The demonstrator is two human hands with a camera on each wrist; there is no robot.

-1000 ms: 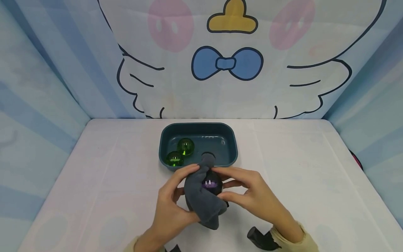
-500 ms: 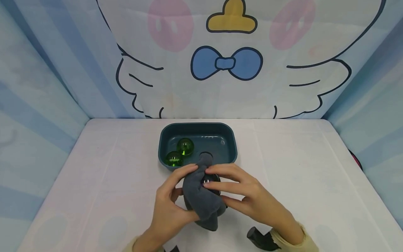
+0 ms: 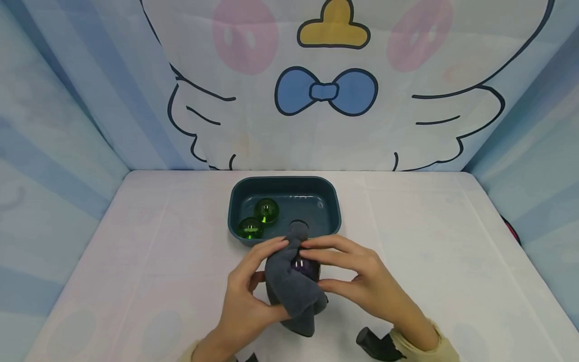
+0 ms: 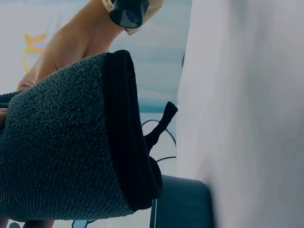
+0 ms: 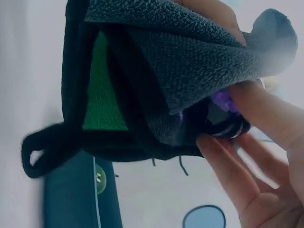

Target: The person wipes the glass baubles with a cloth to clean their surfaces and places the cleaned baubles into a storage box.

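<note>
In the head view, a dark grey terry cloth (image 3: 289,281) with black edging is folded around a shiny purple ball (image 3: 306,269), leaving the ball's right side bare. My left hand (image 3: 249,299) grips the cloth from the left, thumb low and fingers up near its top. From the right, my right hand (image 3: 362,276) pinches the ball, its upper fingers at the cloth's fold and the thumb underneath. Up close in the right wrist view, the ball (image 5: 221,111) looks dark with a purple patch, and the cloth shows a green inner side (image 5: 102,95).
Just beyond the hands stands a dark teal tray (image 3: 334,201) holding two clear green balls, one farther back (image 3: 266,210) and one nearer (image 3: 251,228). The cloth's top overlaps the tray's near rim in the head view. White cloth covers the table (image 3: 429,241); a printed curtain (image 3: 325,136) hangs behind.
My right fingers spread over the ball half a second ago and have since shifted up, baring more of its purple surface. Cloth and ball moved slightly left, then back right. The left hand keeps its grip.
</note>
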